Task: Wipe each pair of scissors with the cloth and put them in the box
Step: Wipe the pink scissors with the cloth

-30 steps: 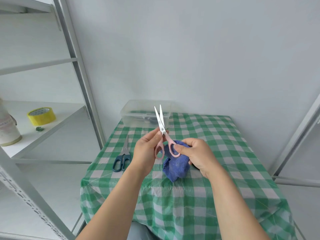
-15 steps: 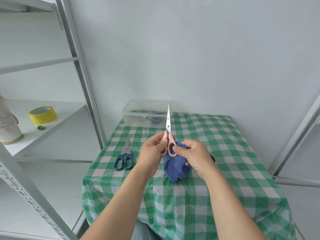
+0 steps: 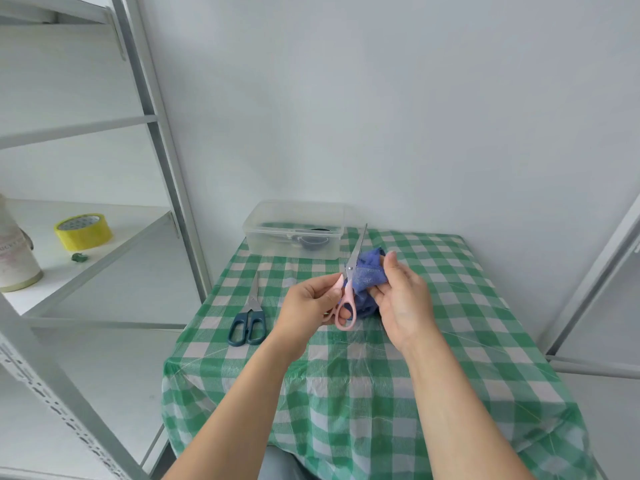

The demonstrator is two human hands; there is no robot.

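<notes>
Checked table: left hand grips pink scissors, right hand holds cloth against blade, mid-wipe; blue scissors not yet done, box apparently holds one pair.

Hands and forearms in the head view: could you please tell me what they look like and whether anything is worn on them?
Both the left hand and the right hand are bare: no gloves, rings, watch or bracelet show. The left forearm and right forearm are uncovered down to the frame's bottom edge, with no sleeve in view.
</notes>
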